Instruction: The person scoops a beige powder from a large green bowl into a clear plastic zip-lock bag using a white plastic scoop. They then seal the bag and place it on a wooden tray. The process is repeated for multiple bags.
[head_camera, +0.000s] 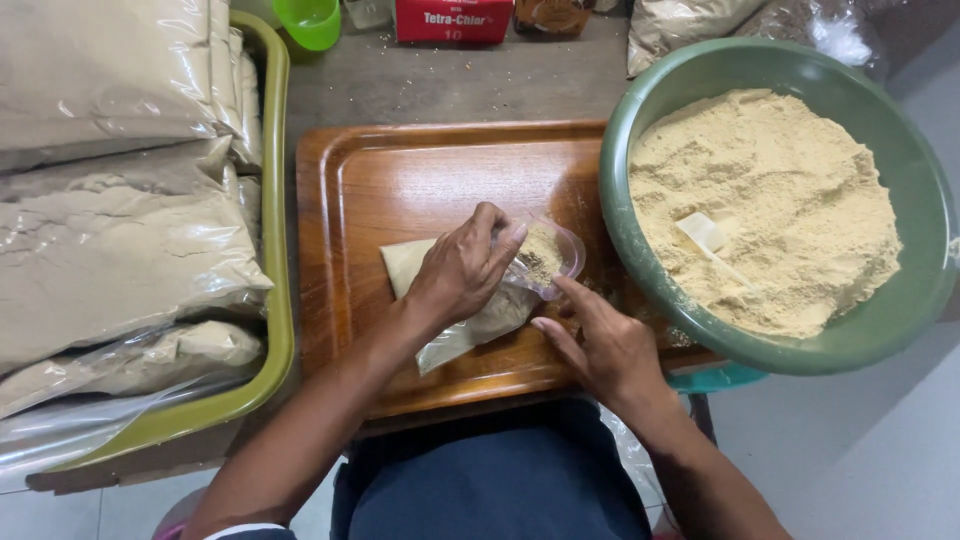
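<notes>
My left hand (462, 268) grips the open mouth of a clear plastic bag (470, 322) partly filled with tan powder, lying on a wooden tray (350, 200). The bag's open end (545, 255) shows powder inside. My right hand (600, 345) rests just right of the bag, its index finger touching the bag's lower edge, holding nothing I can see. A large green bowl (625, 130) of tan powder sits to the right, with a white scoop (705, 235) half buried in it.
A green-rimmed tray (275, 330) at the left holds several sealed bags of powder (120, 240). At the far edge stand a small green cup (310, 22), a red box (452, 20) and more plastic bags (690, 22).
</notes>
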